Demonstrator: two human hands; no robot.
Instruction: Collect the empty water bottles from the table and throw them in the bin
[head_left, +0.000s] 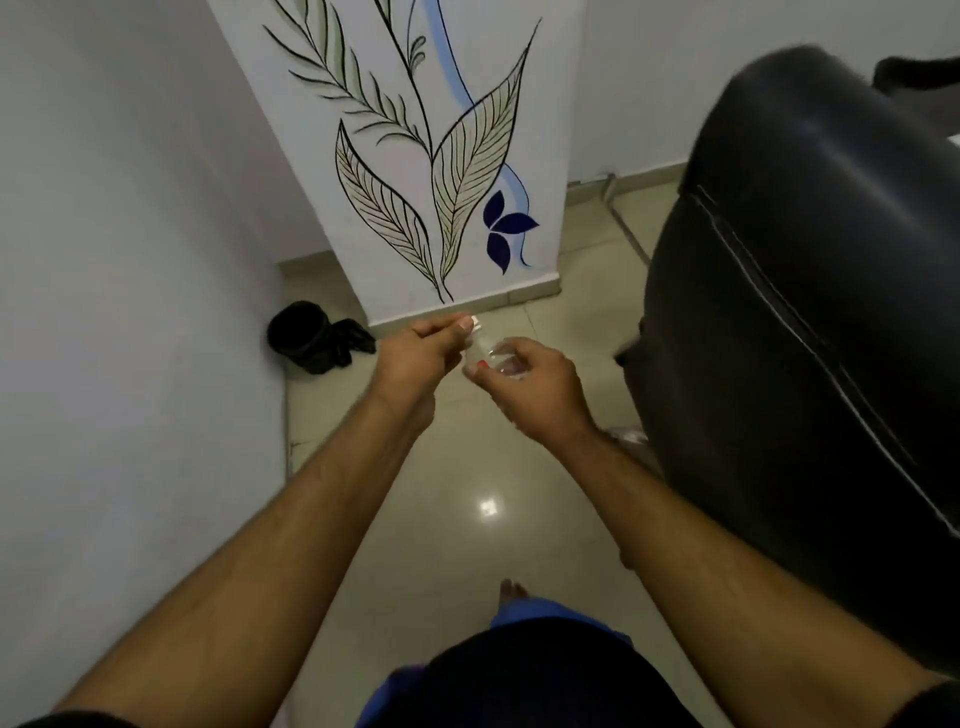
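The bin (301, 335) stands on the floor (467, 545) at the left, in the corner between the plain wall (130, 234) and the painted pillar (415, 156); it is black, lined with a dark bag that spills over to its right side. Its opening is too dark to read.

Your left hand (415, 358) is raised in front of you, its grip pinched on the cap end of a clear water bottle (485, 353). Your right hand (535, 387) closes around the body of the same bottle, so the bottle is held between both hands, above the floor and well apart from the bin. The bottle is small, blurred and largely hidden by your fingers; whether the cap is on or being turned cannot be told.

A black chair (805, 312) fills the right side, close to your right forearm. No worktop is in view.

Judged from this position, the step in hand is carrying the bottle to the bin. To do it well:
- Keep one firm grip on the body; thin plastic likely crushes and slips.
- Step left, clear of the chair.
- Bring the bottle directly over the bin opening before you release it
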